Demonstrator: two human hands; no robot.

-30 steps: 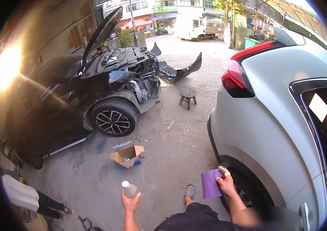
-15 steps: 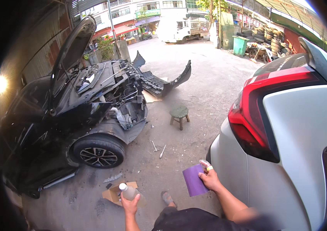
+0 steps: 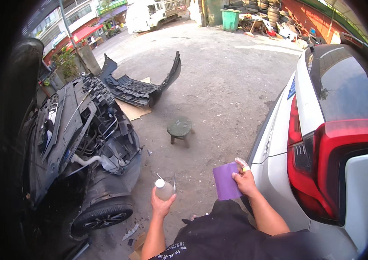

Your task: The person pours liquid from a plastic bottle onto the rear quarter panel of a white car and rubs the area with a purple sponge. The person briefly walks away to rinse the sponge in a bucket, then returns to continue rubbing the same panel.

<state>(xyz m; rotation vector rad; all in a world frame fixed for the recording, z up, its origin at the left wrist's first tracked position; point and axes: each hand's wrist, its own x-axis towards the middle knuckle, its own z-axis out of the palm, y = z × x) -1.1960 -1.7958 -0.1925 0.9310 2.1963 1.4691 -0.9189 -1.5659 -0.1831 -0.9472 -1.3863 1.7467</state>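
Observation:
My left hand [image 3: 161,205] is wrapped round a translucent plastic bottle [image 3: 165,192] with a white cap, held upright in front of me. In my right hand [image 3: 246,182] is a flat purple sheet [image 3: 226,181], which looks like sandpaper, pinched at its right edge between thumb and fingers. One finger of that hand has a clear wrap and a yellowish band round it. Close to the right hand stands the white car [image 3: 275,173], with its red tail light [image 3: 344,143]; neither the hand nor the sheet plainly touches it.
At left is a dark car [image 3: 84,130] with its front stripped and hood raised. A removed bumper [image 3: 140,89] lies on cardboard [image 3: 132,111]. A small round stool [image 3: 179,127] stands mid-floor. Tools [image 3: 175,182] lie behind the bottle, a carton [image 3: 138,247] low left. Far back are a green bin [image 3: 230,20] and tyres [image 3: 273,13].
My view has shifted right and forward along the white car, showing more of its side and rear window. Both hands still hold the bottle and the purple sheet.

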